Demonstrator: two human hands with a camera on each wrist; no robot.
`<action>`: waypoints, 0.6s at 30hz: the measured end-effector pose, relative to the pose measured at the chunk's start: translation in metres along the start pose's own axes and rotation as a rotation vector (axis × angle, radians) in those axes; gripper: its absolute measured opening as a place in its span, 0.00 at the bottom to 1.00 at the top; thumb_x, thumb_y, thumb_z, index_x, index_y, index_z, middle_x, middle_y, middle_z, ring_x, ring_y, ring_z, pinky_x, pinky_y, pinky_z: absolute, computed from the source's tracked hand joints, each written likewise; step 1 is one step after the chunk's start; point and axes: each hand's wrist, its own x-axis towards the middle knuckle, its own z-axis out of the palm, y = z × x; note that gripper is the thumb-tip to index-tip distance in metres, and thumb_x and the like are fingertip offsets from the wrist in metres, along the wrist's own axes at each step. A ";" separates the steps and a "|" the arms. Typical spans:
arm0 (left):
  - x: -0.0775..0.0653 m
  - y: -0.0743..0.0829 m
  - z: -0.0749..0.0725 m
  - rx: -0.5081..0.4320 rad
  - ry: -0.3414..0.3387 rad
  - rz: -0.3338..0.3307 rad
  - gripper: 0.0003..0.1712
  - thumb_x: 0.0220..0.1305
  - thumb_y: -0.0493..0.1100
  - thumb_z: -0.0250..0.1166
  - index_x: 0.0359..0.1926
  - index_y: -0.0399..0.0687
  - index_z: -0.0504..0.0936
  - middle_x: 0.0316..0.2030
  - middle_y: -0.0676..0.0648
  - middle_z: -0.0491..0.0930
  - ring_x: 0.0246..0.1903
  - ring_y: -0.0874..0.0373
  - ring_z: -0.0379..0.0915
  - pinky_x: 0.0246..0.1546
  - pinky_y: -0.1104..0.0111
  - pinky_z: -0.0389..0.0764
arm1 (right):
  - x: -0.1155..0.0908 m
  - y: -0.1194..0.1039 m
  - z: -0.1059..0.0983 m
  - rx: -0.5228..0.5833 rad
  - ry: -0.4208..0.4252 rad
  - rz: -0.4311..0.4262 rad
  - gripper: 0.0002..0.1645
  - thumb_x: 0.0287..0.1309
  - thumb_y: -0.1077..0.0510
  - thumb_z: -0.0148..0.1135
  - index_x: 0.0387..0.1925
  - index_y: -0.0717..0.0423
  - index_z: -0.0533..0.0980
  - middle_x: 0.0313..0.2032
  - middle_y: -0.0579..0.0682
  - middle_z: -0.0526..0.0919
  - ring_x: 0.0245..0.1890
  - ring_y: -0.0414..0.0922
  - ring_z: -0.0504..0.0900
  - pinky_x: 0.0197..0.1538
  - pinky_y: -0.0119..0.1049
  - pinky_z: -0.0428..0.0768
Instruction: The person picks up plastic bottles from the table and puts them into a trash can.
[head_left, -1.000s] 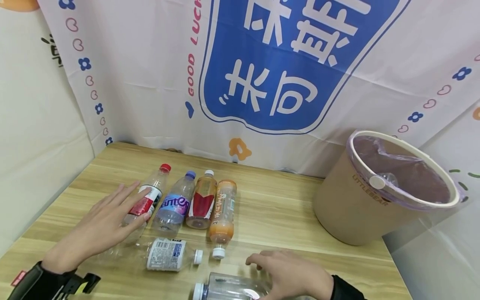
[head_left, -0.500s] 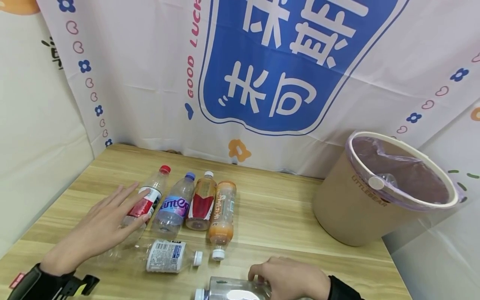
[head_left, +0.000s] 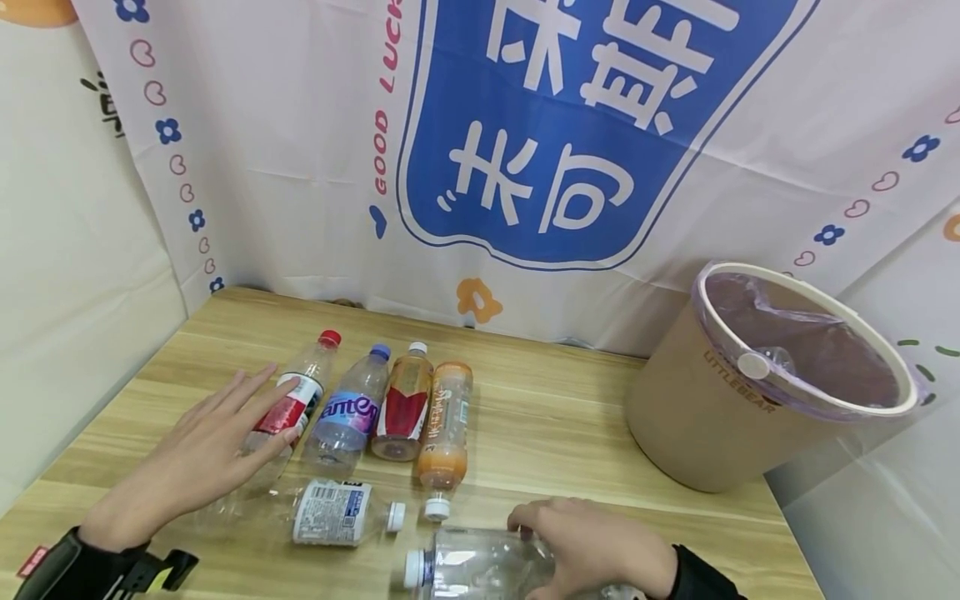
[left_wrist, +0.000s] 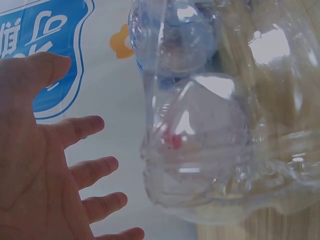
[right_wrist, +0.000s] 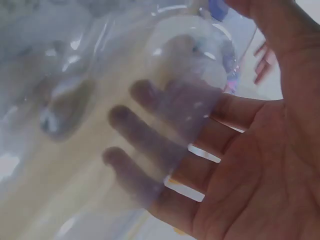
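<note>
My right hand grips a large clear plastic bottle with a white cap at the bottom of the head view. In the right wrist view its fingers show through the clear plastic. My left hand is spread, fingers straight, over a red-capped bottle; whether it touches the bottle I cannot tell. Below it lies a clear bottle with a white label and white cap. Alongside are a blue-capped bottle, a red-labelled bottle and an orange-labelled bottle.
A beige bin with a purple liner stands at the right of the wooden table, something clear inside it. Behind the table hangs a printed white cloth.
My right hand has closed its fingers round the large clear bottle. The bottle has shifted slightly up and to the right in the head view. The left hand stays where it was.
</note>
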 end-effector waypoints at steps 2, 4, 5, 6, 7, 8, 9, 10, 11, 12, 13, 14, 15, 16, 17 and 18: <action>0.000 0.000 0.000 -0.001 -0.002 -0.002 0.39 0.73 0.57 0.61 0.77 0.47 0.62 0.76 0.32 0.52 0.70 0.23 0.47 0.61 0.27 0.54 | -0.005 -0.003 -0.010 -0.019 0.046 0.027 0.40 0.51 0.40 0.78 0.60 0.54 0.76 0.47 0.38 0.82 0.46 0.35 0.80 0.46 0.33 0.81; 0.000 0.000 0.000 -0.002 -0.003 -0.002 0.39 0.73 0.57 0.61 0.77 0.47 0.63 0.76 0.32 0.52 0.70 0.23 0.47 0.61 0.27 0.54 | -0.010 -0.004 -0.021 -0.035 0.111 0.038 0.42 0.49 0.42 0.78 0.62 0.56 0.75 0.50 0.42 0.82 0.47 0.38 0.81 0.49 0.37 0.82; 0.000 0.000 0.000 -0.001 -0.002 -0.002 0.39 0.73 0.57 0.61 0.77 0.47 0.63 0.76 0.32 0.52 0.70 0.23 0.47 0.61 0.27 0.54 | -0.013 -0.004 -0.027 -0.048 0.150 0.023 0.42 0.50 0.43 0.78 0.62 0.58 0.74 0.51 0.44 0.82 0.48 0.40 0.81 0.50 0.39 0.82; 0.000 -0.001 0.000 -0.001 -0.003 -0.001 0.39 0.73 0.57 0.61 0.77 0.47 0.63 0.76 0.32 0.52 0.70 0.22 0.47 0.61 0.27 0.54 | -0.016 -0.004 -0.033 -0.066 0.190 0.017 0.43 0.50 0.44 0.78 0.63 0.59 0.73 0.51 0.45 0.82 0.49 0.41 0.81 0.51 0.40 0.82; 0.000 -0.001 0.001 -0.001 -0.004 0.000 0.39 0.73 0.57 0.61 0.77 0.47 0.63 0.76 0.32 0.51 0.70 0.22 0.47 0.60 0.27 0.54 | -0.020 -0.003 -0.040 -0.089 0.234 0.011 0.43 0.50 0.44 0.78 0.63 0.60 0.73 0.51 0.46 0.82 0.49 0.42 0.81 0.52 0.42 0.82; 0.000 -0.001 0.001 0.001 -0.005 -0.001 0.39 0.73 0.57 0.61 0.77 0.46 0.63 0.76 0.32 0.51 0.70 0.22 0.47 0.60 0.27 0.54 | -0.024 -0.002 -0.047 -0.106 0.280 0.000 0.44 0.50 0.44 0.78 0.63 0.61 0.73 0.52 0.47 0.82 0.50 0.43 0.81 0.53 0.43 0.82; 0.000 -0.001 0.001 0.002 -0.007 -0.001 0.39 0.73 0.57 0.61 0.77 0.46 0.63 0.76 0.32 0.51 0.70 0.22 0.47 0.60 0.27 0.54 | -0.028 -0.001 -0.054 -0.120 0.327 -0.015 0.44 0.49 0.45 0.79 0.63 0.62 0.73 0.52 0.47 0.82 0.50 0.43 0.81 0.53 0.44 0.82; 0.000 -0.001 0.001 0.003 -0.009 -0.003 0.39 0.73 0.57 0.61 0.77 0.46 0.63 0.76 0.32 0.51 0.70 0.22 0.47 0.60 0.26 0.54 | -0.031 0.000 -0.061 -0.136 0.372 -0.026 0.44 0.49 0.46 0.79 0.63 0.63 0.73 0.52 0.48 0.82 0.50 0.43 0.81 0.53 0.45 0.82; 0.000 -0.001 0.001 0.004 -0.010 -0.004 0.39 0.73 0.57 0.61 0.77 0.47 0.63 0.76 0.32 0.51 0.70 0.22 0.47 0.59 0.26 0.55 | -0.036 0.001 -0.068 -0.162 0.417 -0.034 0.45 0.47 0.46 0.80 0.63 0.63 0.73 0.52 0.48 0.82 0.50 0.44 0.81 0.53 0.45 0.82; 0.000 -0.001 0.001 0.005 -0.013 -0.005 0.39 0.73 0.57 0.61 0.77 0.47 0.63 0.76 0.32 0.51 0.70 0.22 0.47 0.59 0.26 0.54 | -0.040 0.002 -0.075 -0.180 0.458 -0.035 0.45 0.46 0.47 0.80 0.63 0.63 0.73 0.52 0.48 0.82 0.50 0.44 0.81 0.52 0.45 0.83; 0.000 -0.001 0.001 0.004 -0.014 -0.006 0.39 0.73 0.57 0.61 0.77 0.47 0.63 0.76 0.32 0.51 0.70 0.22 0.47 0.59 0.26 0.55 | -0.044 0.003 -0.082 -0.197 0.502 -0.044 0.46 0.45 0.47 0.81 0.62 0.63 0.73 0.53 0.49 0.82 0.49 0.44 0.82 0.51 0.45 0.83; 0.000 -0.001 0.001 0.003 -0.017 -0.008 0.39 0.73 0.57 0.61 0.77 0.47 0.62 0.76 0.32 0.51 0.70 0.22 0.46 0.59 0.26 0.55 | -0.047 0.004 -0.090 -0.209 0.544 -0.052 0.47 0.44 0.48 0.82 0.62 0.64 0.73 0.53 0.50 0.82 0.49 0.44 0.82 0.50 0.45 0.84; 0.000 -0.001 0.001 0.002 -0.018 -0.009 0.39 0.73 0.57 0.61 0.77 0.47 0.62 0.76 0.32 0.51 0.70 0.22 0.46 0.59 0.26 0.54 | -0.051 0.004 -0.097 -0.219 0.583 -0.059 0.47 0.43 0.49 0.82 0.62 0.64 0.73 0.54 0.51 0.82 0.48 0.45 0.82 0.49 0.44 0.84; 0.001 0.000 0.001 0.002 -0.019 -0.010 0.39 0.73 0.57 0.61 0.77 0.47 0.62 0.76 0.31 0.51 0.70 0.22 0.46 0.59 0.26 0.54 | -0.055 0.005 -0.105 -0.234 0.621 -0.063 0.48 0.41 0.51 0.83 0.62 0.65 0.73 0.53 0.52 0.82 0.47 0.45 0.82 0.47 0.43 0.85; 0.001 -0.001 0.001 0.001 -0.020 -0.009 0.39 0.74 0.57 0.60 0.77 0.47 0.62 0.76 0.31 0.51 0.70 0.22 0.46 0.59 0.26 0.54 | -0.059 0.005 -0.112 -0.250 0.662 -0.067 0.48 0.40 0.52 0.83 0.63 0.65 0.72 0.54 0.53 0.82 0.47 0.46 0.82 0.47 0.41 0.85; 0.001 0.000 0.001 -0.001 -0.022 -0.010 0.39 0.74 0.57 0.60 0.77 0.47 0.62 0.76 0.31 0.51 0.70 0.22 0.46 0.59 0.26 0.54 | -0.064 0.006 -0.119 -0.259 0.702 -0.069 0.49 0.39 0.53 0.83 0.63 0.66 0.72 0.55 0.55 0.81 0.47 0.47 0.82 0.47 0.38 0.84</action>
